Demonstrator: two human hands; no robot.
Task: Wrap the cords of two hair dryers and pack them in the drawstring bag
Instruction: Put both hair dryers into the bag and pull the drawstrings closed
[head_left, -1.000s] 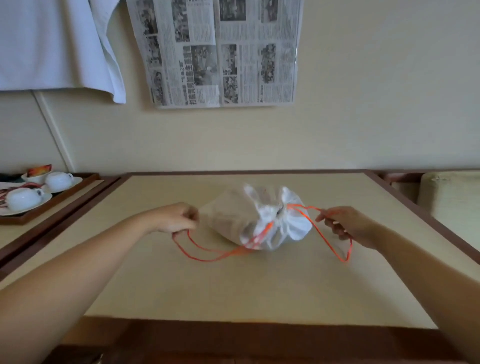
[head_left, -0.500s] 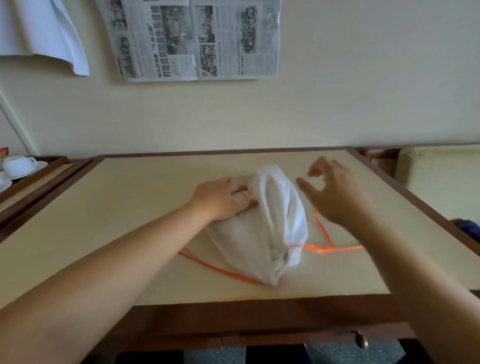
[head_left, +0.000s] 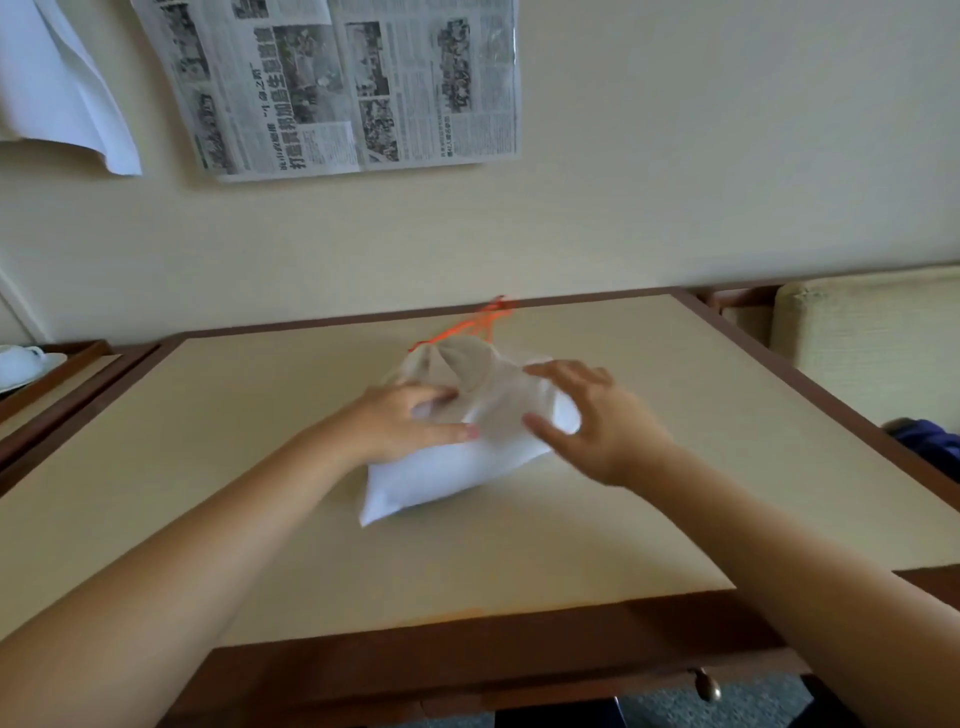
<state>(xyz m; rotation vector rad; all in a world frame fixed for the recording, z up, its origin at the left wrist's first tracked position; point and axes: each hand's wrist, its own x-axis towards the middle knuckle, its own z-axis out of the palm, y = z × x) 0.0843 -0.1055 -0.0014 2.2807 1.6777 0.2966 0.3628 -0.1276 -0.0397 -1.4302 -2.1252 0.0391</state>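
Observation:
The white drawstring bag (head_left: 447, 473) lies bulging on the beige table (head_left: 234, 441), its cinched mouth turned away from me. Its orange cords (head_left: 478, 325) trail from the mouth toward the table's back edge. My left hand (head_left: 405, 421) lies on the bag's left side, fingers curled into the fabric and thumb pressed along it. My right hand (head_left: 602, 421) is at the bag's right end with fingers and thumb spread, slightly blurred. The hair dryers are hidden; nothing of them shows outside the bag.
A tray with a white cup and saucer (head_left: 21, 364) stands on the side surface at far left. A cushioned seat (head_left: 872, 338) stands beyond the table's right edge. Newspaper (head_left: 353, 83) and a white cloth (head_left: 57, 93) hang on the wall. A drawer knob (head_left: 707, 685) sits below the front edge.
Both hands let go of the orange cords and moved onto the bag. The bag has been turned so its cinched mouth and cords point away from me.

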